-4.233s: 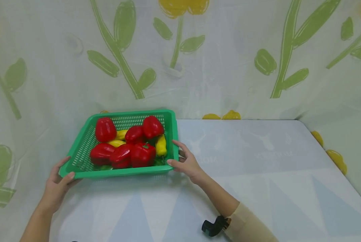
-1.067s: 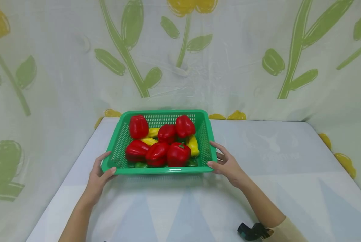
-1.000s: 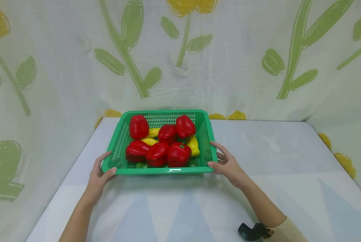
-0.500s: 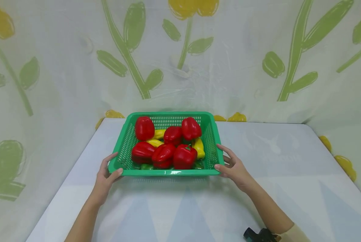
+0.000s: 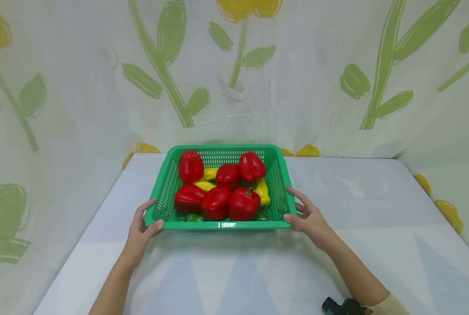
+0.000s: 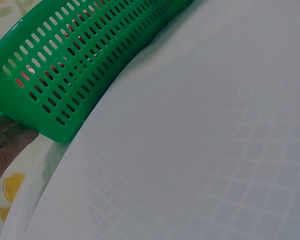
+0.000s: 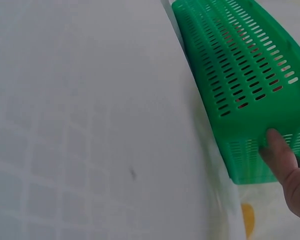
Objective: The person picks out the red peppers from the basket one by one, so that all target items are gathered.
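Pale table [image 5: 226,275]; green basket [image 5: 203,225] between gripping fingers [image 5: 299,195].

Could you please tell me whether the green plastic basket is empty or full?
Partly full: glossy red bell peppers and yellow vegetables lie in the basket, with bare mesh beside them.

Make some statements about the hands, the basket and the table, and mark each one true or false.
1. The left hand grips the green basket. True.
2. The right hand hangs idle. False: the right hand grips the basket's other end.
3. Six red peppers show in the basket. True.
4. The table is black. False: the table is pale.
5. Something yellow lies among the peppers. True.
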`<state>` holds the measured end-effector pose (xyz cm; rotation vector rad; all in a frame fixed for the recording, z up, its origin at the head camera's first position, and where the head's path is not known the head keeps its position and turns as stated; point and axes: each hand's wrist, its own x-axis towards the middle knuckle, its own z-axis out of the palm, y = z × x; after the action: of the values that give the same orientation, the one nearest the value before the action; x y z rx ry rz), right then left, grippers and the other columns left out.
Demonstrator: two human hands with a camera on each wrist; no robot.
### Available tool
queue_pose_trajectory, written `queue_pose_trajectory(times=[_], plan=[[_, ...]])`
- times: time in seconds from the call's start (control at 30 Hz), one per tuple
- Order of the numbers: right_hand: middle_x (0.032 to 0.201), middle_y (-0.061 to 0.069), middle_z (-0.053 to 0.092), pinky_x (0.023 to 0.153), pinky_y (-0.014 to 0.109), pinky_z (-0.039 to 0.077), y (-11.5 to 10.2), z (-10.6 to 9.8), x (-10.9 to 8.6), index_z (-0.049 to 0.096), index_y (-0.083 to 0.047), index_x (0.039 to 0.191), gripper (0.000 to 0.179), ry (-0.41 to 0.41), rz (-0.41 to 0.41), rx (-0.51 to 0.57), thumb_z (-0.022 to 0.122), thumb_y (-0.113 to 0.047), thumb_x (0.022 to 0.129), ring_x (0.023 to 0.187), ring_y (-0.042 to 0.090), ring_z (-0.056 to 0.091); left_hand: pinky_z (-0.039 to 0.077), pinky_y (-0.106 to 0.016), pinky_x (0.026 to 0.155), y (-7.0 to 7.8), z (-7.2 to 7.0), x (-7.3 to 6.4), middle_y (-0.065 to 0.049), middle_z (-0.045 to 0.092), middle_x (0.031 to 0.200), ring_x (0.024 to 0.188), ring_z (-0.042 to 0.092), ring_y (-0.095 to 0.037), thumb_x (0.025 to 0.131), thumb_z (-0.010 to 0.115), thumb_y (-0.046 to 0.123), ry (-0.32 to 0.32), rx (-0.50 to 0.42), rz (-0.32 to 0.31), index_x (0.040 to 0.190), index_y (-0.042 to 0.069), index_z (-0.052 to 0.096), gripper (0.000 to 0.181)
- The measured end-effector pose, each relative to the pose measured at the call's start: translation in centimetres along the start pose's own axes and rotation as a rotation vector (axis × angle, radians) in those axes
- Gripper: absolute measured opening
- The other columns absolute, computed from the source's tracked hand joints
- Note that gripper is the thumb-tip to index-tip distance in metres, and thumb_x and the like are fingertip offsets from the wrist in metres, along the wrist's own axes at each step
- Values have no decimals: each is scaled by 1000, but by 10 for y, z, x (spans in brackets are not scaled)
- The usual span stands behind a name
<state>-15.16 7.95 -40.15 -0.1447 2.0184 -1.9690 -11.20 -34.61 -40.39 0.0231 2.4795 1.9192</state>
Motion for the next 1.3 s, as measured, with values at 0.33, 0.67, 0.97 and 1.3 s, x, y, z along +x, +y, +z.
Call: queue_pose_trajectory(times=[0.33,0.67,0.97,1.3], plan=[[147,25,30,83,41,53,1,-6,-3,23,-23,150,75,8,8,-1,64,-13,88,114,35,53,46,-13,84,1,6,4,-13,11,154,122,36,-21,98,48,18,-18,-16,4,147,18,20,57],[147,25,29,82,41,54,3,-16,-11,22,-22,150,73,20,9,-17,62,-12,89,111,31,54,47,-14,84,1,16,4,-15,14,152,110,49,-6,97,49,18,-38,-15,-2,146,15,20,56],[146,27,30,81,39,54,2,-24,-18,22,-22,150,72,25,2,-18,61,-12,90,109,29,55,46,-14,85,3,25,6,-15,12,152,117,43,-16,96,49,16,-47,-40,6,145,14,21,56],[144,30,30,79,35,55,0,-32,-25,22,-22,150,72,30,-4,-24,61,-12,89,103,23,59,45,-11,83,9,34,5,-20,13,152,126,32,-34,95,50,12,-60,-58,36,144,10,21,57]])
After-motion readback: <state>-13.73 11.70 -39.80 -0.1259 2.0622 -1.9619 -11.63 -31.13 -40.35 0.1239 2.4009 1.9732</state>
